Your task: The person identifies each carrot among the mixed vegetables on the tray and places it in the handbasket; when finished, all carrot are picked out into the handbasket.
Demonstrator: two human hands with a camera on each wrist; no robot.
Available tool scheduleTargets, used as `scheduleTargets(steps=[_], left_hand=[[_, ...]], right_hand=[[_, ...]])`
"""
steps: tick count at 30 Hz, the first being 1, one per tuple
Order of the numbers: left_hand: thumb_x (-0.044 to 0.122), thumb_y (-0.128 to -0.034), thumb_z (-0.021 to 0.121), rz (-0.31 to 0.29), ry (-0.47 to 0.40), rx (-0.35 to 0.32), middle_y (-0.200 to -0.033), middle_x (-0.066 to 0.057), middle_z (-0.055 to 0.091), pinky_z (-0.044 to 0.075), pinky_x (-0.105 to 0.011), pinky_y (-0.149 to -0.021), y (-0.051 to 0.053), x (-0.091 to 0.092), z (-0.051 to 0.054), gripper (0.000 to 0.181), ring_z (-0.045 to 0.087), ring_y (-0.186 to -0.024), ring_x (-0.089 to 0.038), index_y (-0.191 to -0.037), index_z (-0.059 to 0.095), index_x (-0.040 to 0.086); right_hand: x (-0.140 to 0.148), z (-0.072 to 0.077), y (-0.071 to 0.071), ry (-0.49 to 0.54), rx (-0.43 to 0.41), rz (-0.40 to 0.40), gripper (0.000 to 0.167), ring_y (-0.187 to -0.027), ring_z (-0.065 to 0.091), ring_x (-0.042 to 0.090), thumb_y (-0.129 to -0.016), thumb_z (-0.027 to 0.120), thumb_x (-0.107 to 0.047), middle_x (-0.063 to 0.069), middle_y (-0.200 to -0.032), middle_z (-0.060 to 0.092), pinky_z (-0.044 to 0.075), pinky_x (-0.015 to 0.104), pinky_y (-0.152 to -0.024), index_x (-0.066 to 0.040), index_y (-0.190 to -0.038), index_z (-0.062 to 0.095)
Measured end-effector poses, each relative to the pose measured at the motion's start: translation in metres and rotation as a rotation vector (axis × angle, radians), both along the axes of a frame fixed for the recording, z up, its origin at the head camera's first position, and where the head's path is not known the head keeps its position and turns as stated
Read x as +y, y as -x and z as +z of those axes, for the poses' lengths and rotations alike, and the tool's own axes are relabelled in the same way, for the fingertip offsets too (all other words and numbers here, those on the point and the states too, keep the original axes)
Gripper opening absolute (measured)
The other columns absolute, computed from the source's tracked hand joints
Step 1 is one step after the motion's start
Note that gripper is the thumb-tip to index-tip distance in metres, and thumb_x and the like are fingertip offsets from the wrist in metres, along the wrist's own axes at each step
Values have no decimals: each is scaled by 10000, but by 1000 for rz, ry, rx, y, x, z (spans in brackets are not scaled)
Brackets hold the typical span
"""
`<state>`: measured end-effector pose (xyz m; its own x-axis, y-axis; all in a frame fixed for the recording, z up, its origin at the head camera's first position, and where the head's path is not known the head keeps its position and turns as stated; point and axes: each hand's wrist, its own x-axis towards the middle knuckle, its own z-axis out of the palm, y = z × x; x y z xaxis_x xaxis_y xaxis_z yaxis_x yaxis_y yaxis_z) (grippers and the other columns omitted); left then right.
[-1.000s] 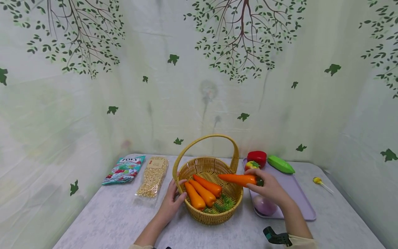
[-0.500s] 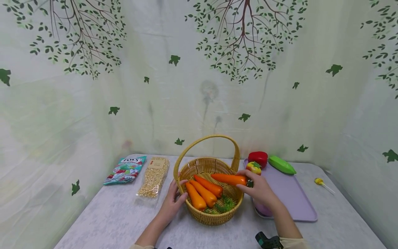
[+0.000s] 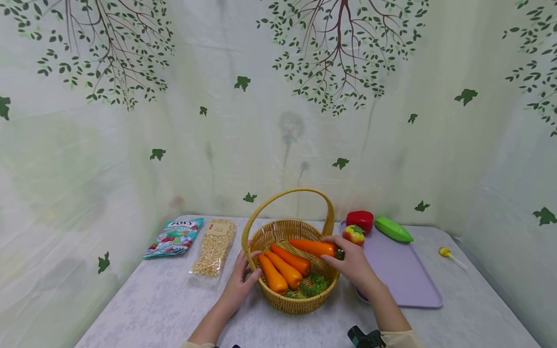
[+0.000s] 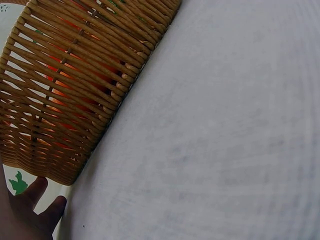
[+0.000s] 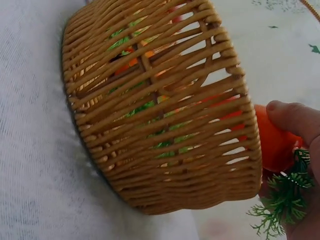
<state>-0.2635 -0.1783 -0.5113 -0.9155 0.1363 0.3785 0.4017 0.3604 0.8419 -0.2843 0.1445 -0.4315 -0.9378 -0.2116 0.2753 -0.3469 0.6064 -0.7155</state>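
Observation:
In the head view a wicker basket (image 3: 300,305) with a tall arched handle stands mid-table. Several orange carrots (image 3: 280,270) lie in it, beside some green leaves (image 3: 317,286). My left hand (image 3: 237,280) holds the basket's left rim, thumb at the front. Between the thumb and fingers of my right hand (image 3: 357,263) is another carrot (image 3: 311,247), gripped at its leafy end. Its tip points left, inside the basket's opening. From the right wrist, this carrot (image 5: 275,140) shows just past the rim, its green top (image 5: 287,197) hanging outside.
To the right, a lilac tray (image 3: 404,285) bears a red pepper (image 3: 360,221), a red-yellow fruit (image 3: 354,235) and a green vegetable (image 3: 393,229). A lollipop (image 3: 445,252) lies beyond it. On the left are a teal snack bag (image 3: 174,238) and a packet of corn kernels (image 3: 214,247).
My right hand has carried the carrot leftward from above the tray into the basket's opening. The purple onion-like thing on the tray is now hidden behind my right arm. My left hand stays put.

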Motion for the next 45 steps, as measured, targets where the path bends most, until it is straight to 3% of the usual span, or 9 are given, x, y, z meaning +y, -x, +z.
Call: scheduleTargets(steps=[5,11,21,26,29,32,36,40,45], left_hand=[[205,-1009,564,4,-12,-2,-1695,-17,110,406,-464,-1127,0,0,-2,452,219,-1536,-307,-1453,480,201],[177,-1003,568,-2,0,-13,-1692,-50,119,430,-380,-1116,-5,1,-7,445,223,-1525,-334,-1440,487,210],[180,-999,576,-9,-11,24,-1692,-35,127,425,-427,-1119,6,4,2,449,253,-1520,-304,-1437,489,233],[169,-999,573,3,-1,14,-1690,-43,129,425,-483,-1112,5,3,0,448,253,-1518,-315,-1434,487,235],[175,-1000,572,7,-8,1,-1691,-33,127,420,-485,-1114,3,2,-2,450,247,-1521,-315,-1440,489,211],[178,-999,576,-5,-14,5,-1691,-29,127,434,-416,-1107,1,2,-4,451,251,-1518,-322,-1439,489,231],[193,-998,584,-21,-24,27,-1688,-42,135,440,-325,-1091,2,2,-4,447,258,-1513,-312,-1433,491,239],[210,-998,584,-17,-32,35,-1687,-58,140,435,-326,-1097,2,1,-3,461,251,-1515,-302,-1446,487,159],[174,-996,581,-6,-28,26,-1687,-47,140,433,-346,-1104,0,0,-2,449,248,-1519,-299,-1427,492,265]], right_hand=[[-7,3,0,-3,-15,9,385,-1043,582,182,-866,776,-314,-45,-1189,681,505,477,-1016,-298,-1229,652],[-21,-3,6,-55,-20,15,367,-1076,604,192,-859,786,-273,-28,-1188,694,513,474,-1018,-233,-1208,679],[-39,2,22,-210,67,-25,324,-1068,644,233,-861,787,-246,41,-1149,711,511,467,-1003,-159,-1156,688],[-46,3,25,-262,46,-10,342,-1068,645,251,-858,788,-264,57,-1153,709,509,477,-998,-139,-1158,683],[-50,2,26,-260,31,17,333,-1084,645,273,-867,777,-225,79,-1165,705,505,492,-998,-112,-1163,673],[-53,-1,27,-234,-4,40,309,-1099,640,286,-884,753,-172,100,-1177,697,498,500,-999,-89,-1167,661],[-59,-4,29,-174,-65,37,300,-1112,634,287,-901,722,-145,121,-1210,685,501,496,-978,-97,-1187,646],[-63,-6,34,-136,-80,17,308,-1113,636,299,-900,705,-123,142,-1218,684,499,493,-957,-82,-1198,640],[-67,-10,39,-114,-133,9,304,-1076,629,282,-909,679,-88,155,-1212,676,501,488,-956,-68,-1208,626]])
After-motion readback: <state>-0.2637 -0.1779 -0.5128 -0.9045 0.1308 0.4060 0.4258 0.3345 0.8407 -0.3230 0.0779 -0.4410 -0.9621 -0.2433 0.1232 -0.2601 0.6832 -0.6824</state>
